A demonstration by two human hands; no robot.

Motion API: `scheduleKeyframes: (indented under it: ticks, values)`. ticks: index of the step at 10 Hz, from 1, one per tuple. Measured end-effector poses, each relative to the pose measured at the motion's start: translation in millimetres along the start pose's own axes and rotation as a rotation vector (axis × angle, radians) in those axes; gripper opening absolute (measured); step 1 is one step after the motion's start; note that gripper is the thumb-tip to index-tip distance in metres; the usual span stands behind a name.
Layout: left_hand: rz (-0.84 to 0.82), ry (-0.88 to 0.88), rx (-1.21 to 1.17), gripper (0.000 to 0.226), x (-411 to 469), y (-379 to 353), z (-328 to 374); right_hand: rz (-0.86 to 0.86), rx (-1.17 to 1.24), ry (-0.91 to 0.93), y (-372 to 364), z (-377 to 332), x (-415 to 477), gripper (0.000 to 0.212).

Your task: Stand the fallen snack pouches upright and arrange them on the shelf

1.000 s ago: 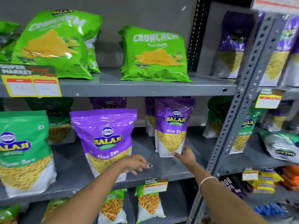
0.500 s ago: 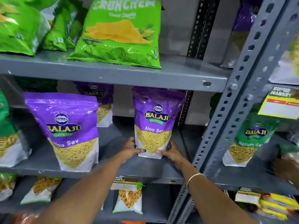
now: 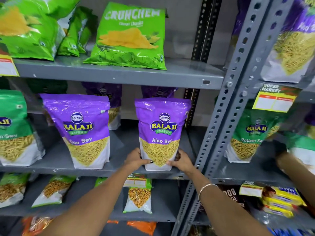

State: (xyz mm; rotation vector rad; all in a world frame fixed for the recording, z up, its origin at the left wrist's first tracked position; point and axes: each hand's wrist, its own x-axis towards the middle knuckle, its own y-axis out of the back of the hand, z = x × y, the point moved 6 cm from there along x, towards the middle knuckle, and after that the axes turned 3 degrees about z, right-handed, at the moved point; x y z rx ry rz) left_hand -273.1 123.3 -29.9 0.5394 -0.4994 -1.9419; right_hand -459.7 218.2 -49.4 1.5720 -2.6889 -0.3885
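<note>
Both hands clamp the purple pouch point(image 3: 162, 133) low at its base, left hand point(image 3: 136, 160) and right hand point(image 3: 182, 161) on opposite sides. Keep it squared, face forward, base flat at the middle shelf point(image 3: 119, 170) front edge beside the other purple pouch point(image 3: 81, 132). Glossy, upright, "Aloo Sev" label, full.

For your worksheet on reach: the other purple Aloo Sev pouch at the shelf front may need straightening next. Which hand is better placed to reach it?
Probably the left hand. It grips the held pouch on the side facing the other purple pouch; the right hand would have to cross over.
</note>
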Motion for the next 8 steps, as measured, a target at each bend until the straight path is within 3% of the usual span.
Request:
scheduleKeyframes:
  ticks: [7,8]
  values:
    - [-0.053,0.014,0.062,0.046,0,-5,-8,-0.007,-0.046,-0.094,-1,-5,-19,0.059]
    - [-0.015,0.019,0.147,0.063,-8,1,-3,0.080,-0.050,-0.066,0,-16,-30,0.086]
